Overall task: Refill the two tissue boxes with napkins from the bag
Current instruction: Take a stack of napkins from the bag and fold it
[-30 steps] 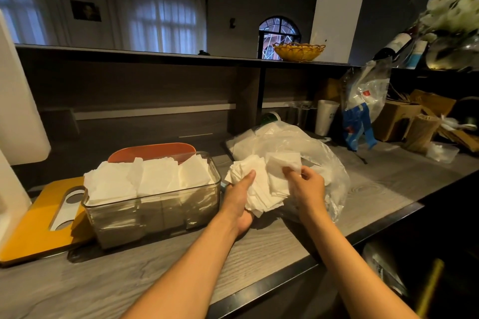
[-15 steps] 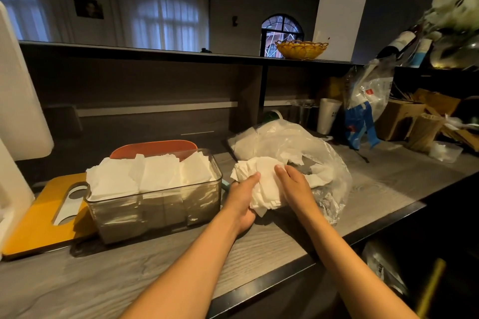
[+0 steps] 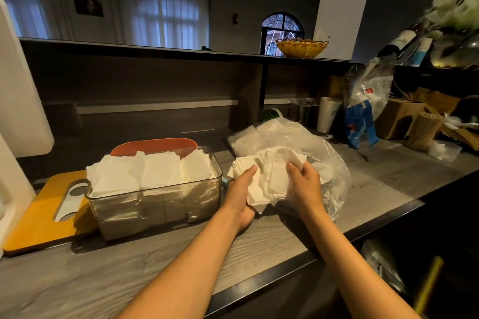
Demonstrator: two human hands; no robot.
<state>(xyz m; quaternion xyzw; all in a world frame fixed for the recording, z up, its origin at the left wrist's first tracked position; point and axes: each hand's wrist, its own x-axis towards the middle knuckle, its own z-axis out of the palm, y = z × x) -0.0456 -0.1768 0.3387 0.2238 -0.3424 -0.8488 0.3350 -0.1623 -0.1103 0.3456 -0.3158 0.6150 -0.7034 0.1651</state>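
Both hands hold a loose napkin stack w/ curled grip, left hand beneath, right hand on top, at bag mouth. Full clear tissue box sits at 9 o'clock on table. Risk: uneven stack may fan out, slip.

One head-worn wide-angle view looks forward and down from above the near edge of the grey wood-grain counter, close enough that both forearms enter from the bottom. It faces the far dark wooden shelf and curtained windows beyond. No second view shares the scene.
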